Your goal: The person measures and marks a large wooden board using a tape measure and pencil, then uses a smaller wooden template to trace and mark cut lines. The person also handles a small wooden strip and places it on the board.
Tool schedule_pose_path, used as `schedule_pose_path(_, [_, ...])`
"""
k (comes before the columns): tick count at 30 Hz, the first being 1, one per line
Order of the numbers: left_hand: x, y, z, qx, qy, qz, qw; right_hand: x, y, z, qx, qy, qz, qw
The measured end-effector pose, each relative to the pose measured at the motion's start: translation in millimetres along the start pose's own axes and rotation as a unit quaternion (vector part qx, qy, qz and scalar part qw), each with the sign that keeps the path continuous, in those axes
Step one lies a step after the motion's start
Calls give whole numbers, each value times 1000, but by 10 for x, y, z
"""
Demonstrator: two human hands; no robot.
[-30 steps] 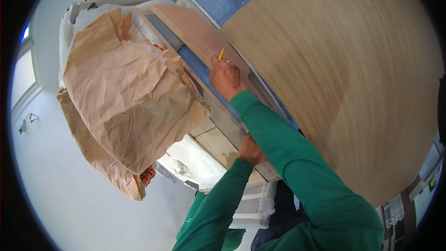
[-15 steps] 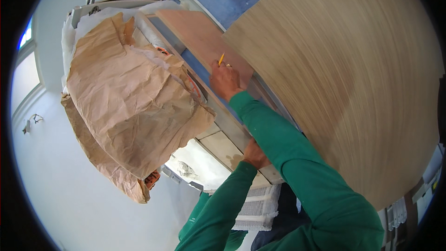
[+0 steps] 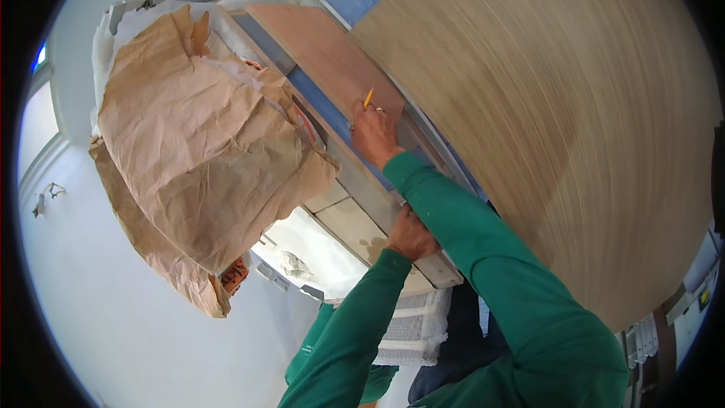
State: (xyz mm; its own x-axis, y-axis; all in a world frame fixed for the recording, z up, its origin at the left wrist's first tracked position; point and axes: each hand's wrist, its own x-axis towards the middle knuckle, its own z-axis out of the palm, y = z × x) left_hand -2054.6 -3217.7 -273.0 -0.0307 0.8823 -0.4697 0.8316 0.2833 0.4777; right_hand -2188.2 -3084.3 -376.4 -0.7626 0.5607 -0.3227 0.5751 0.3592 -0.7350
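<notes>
- At the far left, a window lets in light, and a few loose wires stick out of the white wall below it.
- Next comes a big crumpled sheet of brown paper, draped over white wrapping that peeks out along its upper side.
- Just right of the paper I see a long wooden frame running at a slant, with blue showing through its gaps.
- A thin reddish board lies along the upper stretch of that frame.
- The person's right hand is at the lower end of the board, fingers curled, a ring on one of them. They grip a yellow pencil, whose upper part juts above the knuckles, over the board.
- Below it, the left hand rests on the frame near its lower end. The right sleeve passes close by and the fingertips are mostly hidden, so I can't tell whether they're closed around the wood.
- Beneath that end sits a bundle in bubble wrap.
- Filling the right side, a large wood-grained panel spreads out beside the frame.
</notes>
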Motion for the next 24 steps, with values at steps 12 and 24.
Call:
schedule_pose_path(12, [53,35,-128,-11,82,-13,996,-670,-355,-1140,-39,-70,81,993])
schedule_pose_path(24, [144,81,-258,22,141,-2,990,-1530,461,-1425,11,-81,42,996])
